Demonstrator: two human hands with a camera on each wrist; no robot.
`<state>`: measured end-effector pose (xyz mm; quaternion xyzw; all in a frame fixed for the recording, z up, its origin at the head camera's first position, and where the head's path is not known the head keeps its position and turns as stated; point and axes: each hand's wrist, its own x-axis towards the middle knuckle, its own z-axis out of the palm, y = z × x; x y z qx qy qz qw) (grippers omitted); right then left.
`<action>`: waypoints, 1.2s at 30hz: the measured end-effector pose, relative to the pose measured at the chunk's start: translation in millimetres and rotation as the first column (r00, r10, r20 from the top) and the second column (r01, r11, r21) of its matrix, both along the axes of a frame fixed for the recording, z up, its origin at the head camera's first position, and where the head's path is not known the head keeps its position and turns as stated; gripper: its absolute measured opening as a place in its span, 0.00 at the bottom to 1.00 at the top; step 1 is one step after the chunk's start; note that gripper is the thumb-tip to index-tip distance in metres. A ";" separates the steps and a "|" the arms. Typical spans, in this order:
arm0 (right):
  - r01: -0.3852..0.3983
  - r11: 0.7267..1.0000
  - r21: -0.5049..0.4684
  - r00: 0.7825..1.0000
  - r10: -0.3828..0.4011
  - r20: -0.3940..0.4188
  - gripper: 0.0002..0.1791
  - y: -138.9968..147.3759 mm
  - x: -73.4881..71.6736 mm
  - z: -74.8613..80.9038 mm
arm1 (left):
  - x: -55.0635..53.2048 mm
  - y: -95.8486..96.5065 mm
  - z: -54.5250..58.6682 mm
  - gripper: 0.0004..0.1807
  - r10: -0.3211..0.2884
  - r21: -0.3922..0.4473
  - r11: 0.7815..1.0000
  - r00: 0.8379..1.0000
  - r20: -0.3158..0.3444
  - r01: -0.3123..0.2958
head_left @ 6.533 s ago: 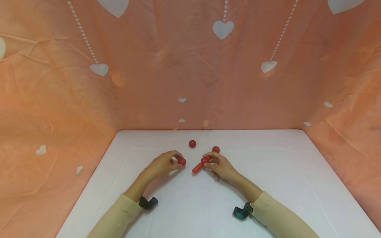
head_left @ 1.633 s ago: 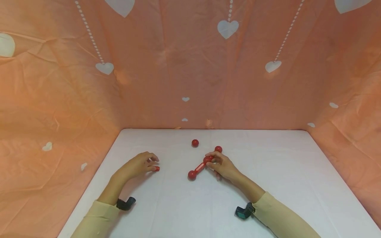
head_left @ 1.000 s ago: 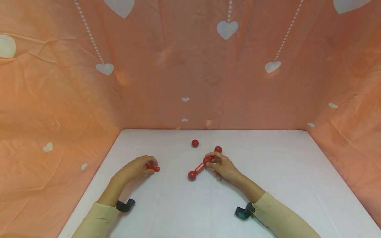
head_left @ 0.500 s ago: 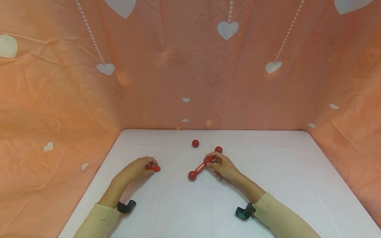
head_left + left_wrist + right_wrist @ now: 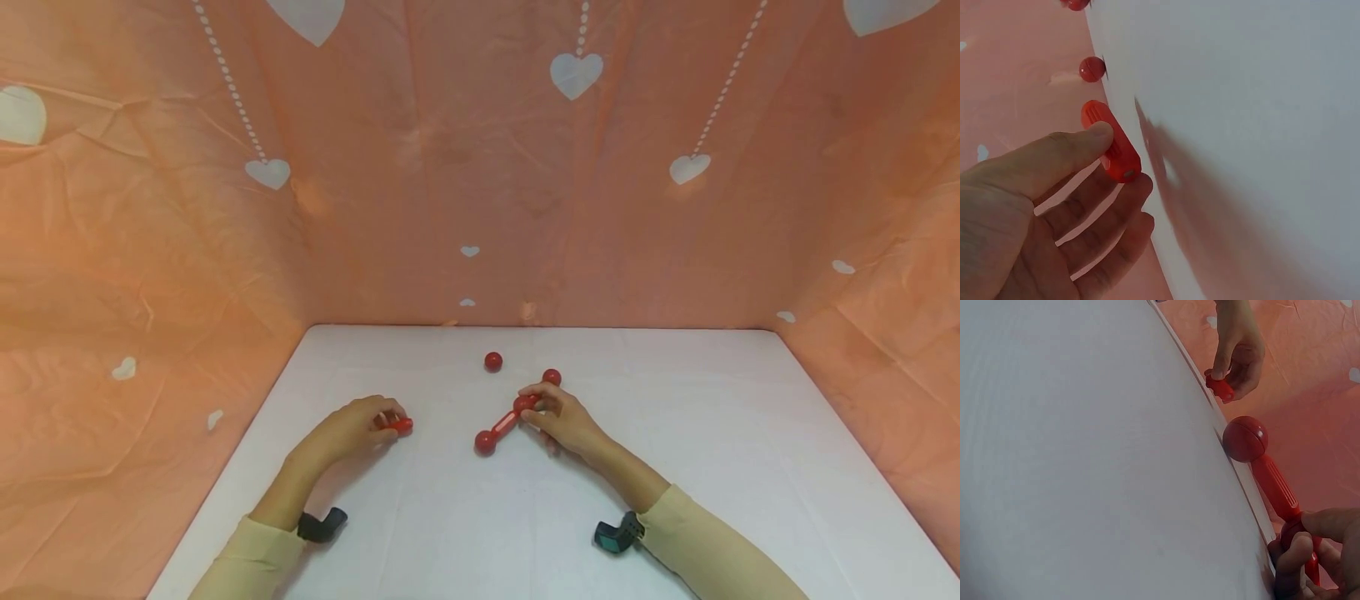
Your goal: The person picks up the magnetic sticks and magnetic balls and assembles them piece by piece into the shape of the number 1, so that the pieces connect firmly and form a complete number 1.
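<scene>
My left hand [image 5: 352, 427] pinches a short red stick [image 5: 1116, 147] between thumb and fingers, raised off the table in the left wrist view. To its right lies a chain of red sticks and balls running diagonally. The chain has a near ball [image 5: 485, 442], a ribbed stick [image 5: 506, 423], a middle ball [image 5: 522, 404] and a far ball [image 5: 551, 377]. My right hand [image 5: 567, 423] grips the chain at the middle ball. Its fingers hide most of the stick beyond that ball. Between the held stick and the near ball there is a gap.
A loose red ball [image 5: 492, 362] sits farther back on the white table [image 5: 465, 533]. An orange cloth [image 5: 495, 192] with white hearts encloses the back and sides. Each wrist wears a dark strapped device, such as the left one [image 5: 322, 526].
The ball my left hand held earlier is now at the chain's near end. That hand went left, took up a red stick and has since shifted slightly right. My right hand keeps its grip.
</scene>
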<state>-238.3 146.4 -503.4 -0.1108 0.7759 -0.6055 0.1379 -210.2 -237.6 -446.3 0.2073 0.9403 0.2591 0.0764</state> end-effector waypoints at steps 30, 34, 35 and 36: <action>-0.009 1.000 -0.020 1.000 0.009 -0.021 0.21 0.9 0.1 -0.5 | 15.5 49.9 -6.7 0.13 0.026 -0.049 0.998 0.999 0.037 -0.024; -0.011 1.000 -0.024 1.000 0.011 -0.024 0.21 0.7 0.5 -0.6 | 16.2 55.1 -9.0 0.14 0.014 -0.041 0.999 0.999 0.041 -0.012; -0.012 1.000 -0.027 1.000 0.011 -0.025 0.21 0.8 0.3 -0.7 | 16.4 56.4 -9.3 0.14 0.011 -0.039 0.999 0.999 0.045 -0.009; -0.012 1.000 -0.029 1.000 0.011 -0.024 0.21 0.9 0.2 -1.0 | 16.7 57.7 -9.9 0.14 0.010 -0.038 0.999 0.999 0.050 -0.008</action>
